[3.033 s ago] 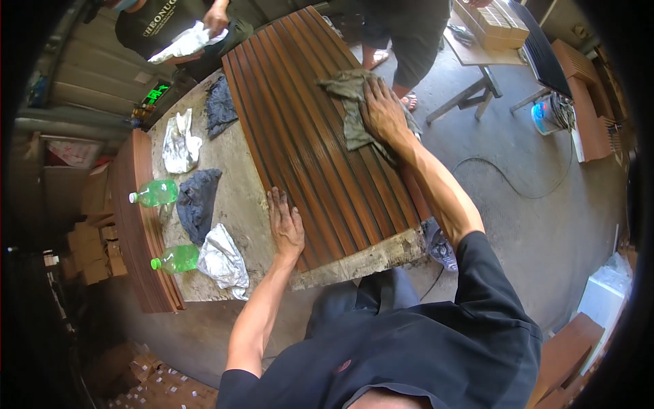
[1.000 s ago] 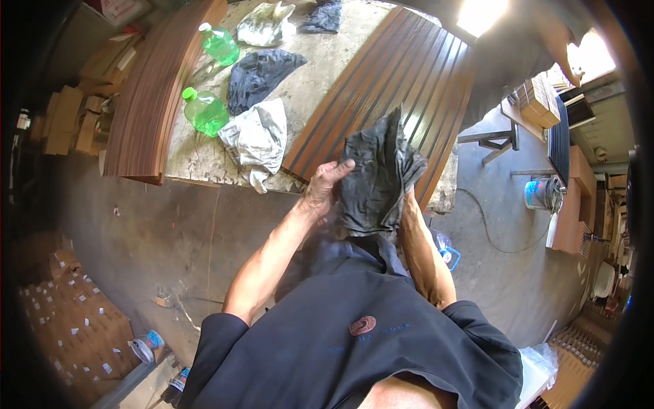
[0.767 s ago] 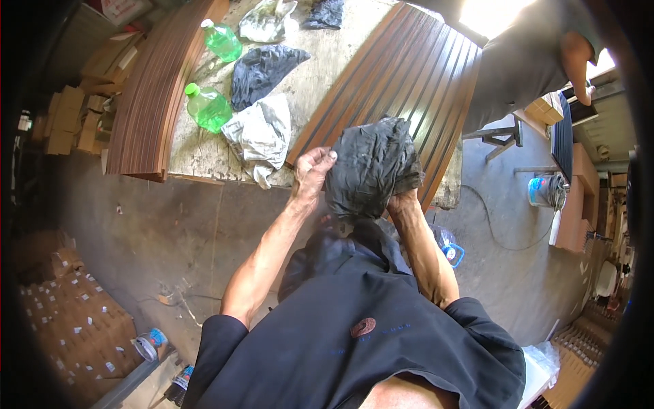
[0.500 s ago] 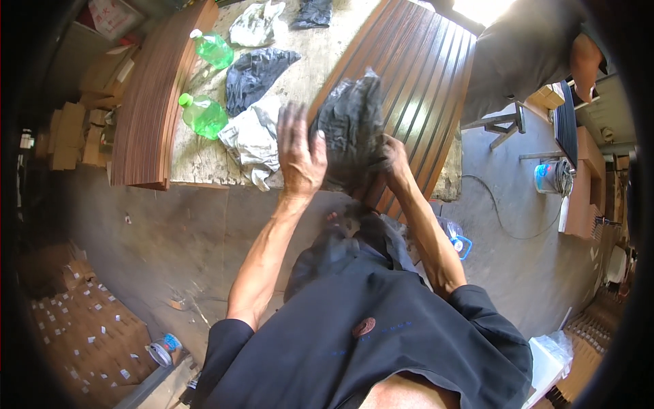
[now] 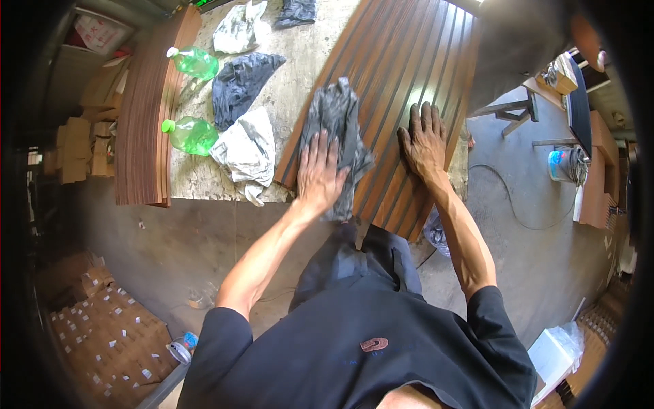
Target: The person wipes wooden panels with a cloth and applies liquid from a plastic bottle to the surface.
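Observation:
A brown wood-grain panel with dark grooves lies on the worktable, its near end reaching past the edge toward me. On its left side rests a crumpled dark grey cloth. My left hand lies on the lower part of that cloth, fingers stretched out and palm down. To the right, my right hand is spread on the bare grooved surface, holding nothing. Left of the panel are a white rag and a black rag.
Two green bottles lie on the worn tabletop beside a stack of brown boards. Another white rag is farther back. A person in dark clothing stands at the far right. On the floor are a bucket and a cable.
The dark cloth has come down from my right hand's grip onto the panel. My left hand has moved right onto it; my right hand has let go and opened flat farther right.

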{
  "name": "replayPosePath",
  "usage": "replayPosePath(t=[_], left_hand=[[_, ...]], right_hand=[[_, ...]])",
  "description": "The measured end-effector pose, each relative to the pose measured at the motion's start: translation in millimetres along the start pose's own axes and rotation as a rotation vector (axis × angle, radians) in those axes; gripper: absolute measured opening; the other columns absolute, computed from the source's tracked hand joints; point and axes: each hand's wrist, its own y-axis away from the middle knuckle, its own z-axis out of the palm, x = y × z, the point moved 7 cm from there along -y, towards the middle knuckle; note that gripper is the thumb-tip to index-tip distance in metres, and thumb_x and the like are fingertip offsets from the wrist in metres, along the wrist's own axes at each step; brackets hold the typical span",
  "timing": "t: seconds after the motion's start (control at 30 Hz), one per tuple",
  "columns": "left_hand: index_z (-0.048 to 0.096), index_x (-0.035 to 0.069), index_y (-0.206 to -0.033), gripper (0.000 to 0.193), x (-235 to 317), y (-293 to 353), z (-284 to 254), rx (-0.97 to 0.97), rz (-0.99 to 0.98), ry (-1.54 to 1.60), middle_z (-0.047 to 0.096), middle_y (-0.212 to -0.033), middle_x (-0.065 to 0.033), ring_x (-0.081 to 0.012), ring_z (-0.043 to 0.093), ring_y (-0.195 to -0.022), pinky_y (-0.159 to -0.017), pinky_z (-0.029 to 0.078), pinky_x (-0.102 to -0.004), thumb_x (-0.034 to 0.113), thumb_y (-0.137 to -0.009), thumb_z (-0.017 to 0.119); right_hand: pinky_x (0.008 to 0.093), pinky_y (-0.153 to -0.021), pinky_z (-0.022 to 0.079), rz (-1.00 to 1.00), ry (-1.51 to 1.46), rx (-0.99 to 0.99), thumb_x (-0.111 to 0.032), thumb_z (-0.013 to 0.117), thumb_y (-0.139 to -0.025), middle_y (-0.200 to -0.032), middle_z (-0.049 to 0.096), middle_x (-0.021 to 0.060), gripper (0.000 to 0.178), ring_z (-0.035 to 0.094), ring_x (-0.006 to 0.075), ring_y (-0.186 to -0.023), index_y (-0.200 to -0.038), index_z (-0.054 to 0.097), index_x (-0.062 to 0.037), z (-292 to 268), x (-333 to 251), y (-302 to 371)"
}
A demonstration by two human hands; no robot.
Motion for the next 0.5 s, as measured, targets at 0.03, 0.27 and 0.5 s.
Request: replayPosePath(t=[0.03, 0.27, 0.5], left_hand=[[0.027, -0.001, -0.156, 0.077, 1, 11, -3, -0.038, -0.013, -0.008, 0.021, -0.162, -0.0304, -0.0493, 0.023, -0.149, -0.119, 0.022, -0.0605, 0.025, -0.093, 0.065], [0.033, -0.003, -0.153, 0.073, -17, -58, 5, -0.043, 0.004, -0.020, 0.023, -0.160, -0.0330, -0.0501, 0.024, -0.148, -0.119, 0.021, -0.0612, 0.031, -0.095, 0.063], [0.039, -0.001, -0.150, 0.070, -68, -216, 51, 0.151, -0.015, -0.089, 0.030, -0.157, -0.0336, -0.0502, 0.029, -0.146, -0.119, 0.021, -0.0609, 0.044, -0.098, 0.055]], right_hand=[[0.0533, -0.120, 0.023, 0.006, -0.010, -0.007, -0.042, 0.051, -0.101, -0.157, 0.038, 0.0228, 0.063, 0.030, 0.0419, -0.148, -0.152, 0.041, -0.0076, -3, -2, 2], [0.0567, -0.120, 0.019, -0.025, 0.003, -0.109, -0.041, 0.052, -0.100, -0.157, 0.033, 0.0283, 0.069, 0.026, 0.0438, -0.149, -0.153, 0.034, -0.0006, -8, -11, 3], [0.0548, -0.121, 0.018, -0.010, -0.004, -0.142, -0.041, 0.056, -0.098, -0.158, 0.033, 0.0271, 0.072, 0.025, 0.0426, -0.150, -0.154, 0.034, -0.0010, -4, -16, 0]])
